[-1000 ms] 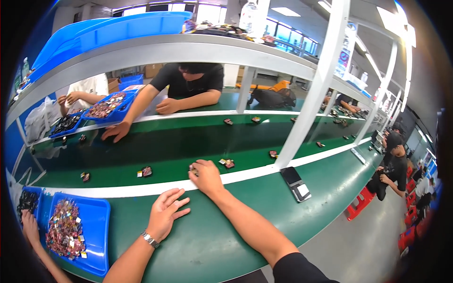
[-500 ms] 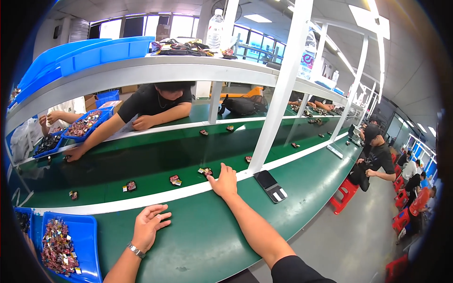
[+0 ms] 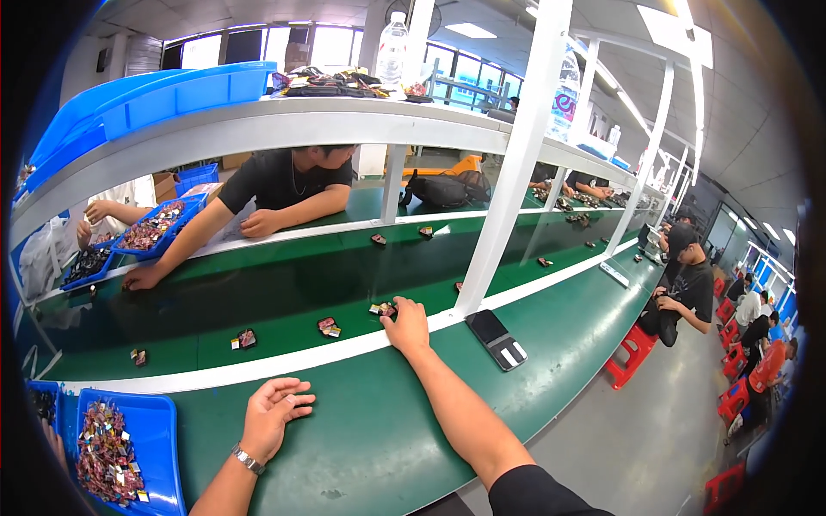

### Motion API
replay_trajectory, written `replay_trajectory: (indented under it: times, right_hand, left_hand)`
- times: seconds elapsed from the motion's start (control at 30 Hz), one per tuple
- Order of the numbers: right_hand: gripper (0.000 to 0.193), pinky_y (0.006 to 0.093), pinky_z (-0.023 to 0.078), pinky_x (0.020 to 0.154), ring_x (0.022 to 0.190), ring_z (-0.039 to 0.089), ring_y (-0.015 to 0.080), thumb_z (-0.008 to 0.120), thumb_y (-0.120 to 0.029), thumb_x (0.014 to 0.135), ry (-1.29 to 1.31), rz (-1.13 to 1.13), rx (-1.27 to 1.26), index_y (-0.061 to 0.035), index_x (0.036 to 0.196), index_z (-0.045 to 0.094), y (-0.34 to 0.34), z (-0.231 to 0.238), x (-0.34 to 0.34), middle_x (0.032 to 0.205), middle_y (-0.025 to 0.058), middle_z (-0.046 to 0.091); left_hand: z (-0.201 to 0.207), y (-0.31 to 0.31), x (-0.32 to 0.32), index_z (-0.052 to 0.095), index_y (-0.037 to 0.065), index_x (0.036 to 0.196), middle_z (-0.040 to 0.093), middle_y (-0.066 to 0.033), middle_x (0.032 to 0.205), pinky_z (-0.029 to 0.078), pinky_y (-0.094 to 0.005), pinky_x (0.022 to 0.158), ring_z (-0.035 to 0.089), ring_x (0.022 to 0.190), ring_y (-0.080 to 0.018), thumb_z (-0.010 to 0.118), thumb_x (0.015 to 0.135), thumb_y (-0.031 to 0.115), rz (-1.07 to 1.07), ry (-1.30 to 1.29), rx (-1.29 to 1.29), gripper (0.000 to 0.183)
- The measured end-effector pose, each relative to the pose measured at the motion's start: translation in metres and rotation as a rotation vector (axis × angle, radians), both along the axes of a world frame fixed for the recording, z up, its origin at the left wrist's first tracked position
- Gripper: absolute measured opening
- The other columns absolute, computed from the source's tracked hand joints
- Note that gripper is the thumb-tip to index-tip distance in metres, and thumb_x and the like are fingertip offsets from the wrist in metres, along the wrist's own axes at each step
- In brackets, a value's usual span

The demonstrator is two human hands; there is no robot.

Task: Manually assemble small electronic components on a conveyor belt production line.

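My right hand [image 3: 409, 328] reaches over the white rail to the green belt. Its thumb and fingertips close around a small dark part with reddish wires and a white-and-yellow tag [image 3: 380, 309]. My left hand [image 3: 270, 418], with a metal watch at the wrist, hovers over the green near-side tabletop [image 3: 344, 456]. Its fingers are loosely curved and apart, with nothing in them. Similar wired parts lie on the belt to the left: one [image 3: 329, 327], another [image 3: 244, 339] and a third [image 3: 138, 357].
A blue tray [image 3: 163, 456] of wired pieces stands at my left. A flat black-and-silver device [image 3: 496, 339] lies right of my hand beside a white post [image 3: 516, 163]. Across the belt, a person's arm [image 3: 185, 236] reaches down beside blue bins. The shelf [image 3: 284, 120] spans overhead.
My right hand has drawn its fingers in around the wired part. My left hand has hardly moved. Parts on the belt have shifted slightly right. The person opposite has raised their head.
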State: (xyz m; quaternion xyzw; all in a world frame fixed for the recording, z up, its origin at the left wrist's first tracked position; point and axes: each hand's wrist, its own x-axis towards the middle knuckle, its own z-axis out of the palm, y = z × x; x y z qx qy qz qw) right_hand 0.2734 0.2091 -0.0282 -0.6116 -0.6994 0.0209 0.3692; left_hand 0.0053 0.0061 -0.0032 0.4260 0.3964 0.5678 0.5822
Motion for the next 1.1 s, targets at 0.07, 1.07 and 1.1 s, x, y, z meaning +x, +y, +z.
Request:
replay_trajectory:
  times: [0.07,1.07,1.1]
  right_hand:
    - [0.035,0.046,0.05,0.09,0.099,0.06,0.0376,0.077,-0.016,0.078,0.033,-0.018,-0.003,0.0006,0.104,0.061,0.0,0.002,-0.002,0.101,0.0164,0.067]
    - [0.061,0.0363,0.05,0.094,0.112,0.06,0.0245,0.08,-0.01,0.077,0.387,0.824,-0.026,-0.0106,0.134,0.059,-0.131,0.047,-0.058,0.118,0.0076,0.069]
    - [0.06,0.0365,0.049,0.096,0.114,0.058,0.0247,0.08,-0.01,0.078,0.349,0.87,-0.045,-0.0106,0.134,0.059,-0.133,0.049,-0.061,0.12,0.0074,0.068]
  left_hand:
    - [0.001,-0.001,0.0,0.054,-0.005,0.122,0.062,-0.0209,0.124,0.059,-0.0383,0.087,0.067,0.107,-0.0302,0.052,0.096,0.0,0.005,0.01,-0.012,0.027]
    - [0.0,0.002,-0.013,0.051,-0.001,0.065,0.058,-0.032,0.127,0.055,-0.0508,0.098,0.061,0.117,-0.0411,0.042,0.08,-0.016,0.24,-0.109,0.098,0.023]
    - [0.005,0.0,-0.015,0.055,-0.002,0.084,0.058,-0.0293,0.128,0.056,-0.048,0.097,0.062,0.117,-0.0383,0.044,0.083,-0.013,0.201,-0.125,0.06,0.016]
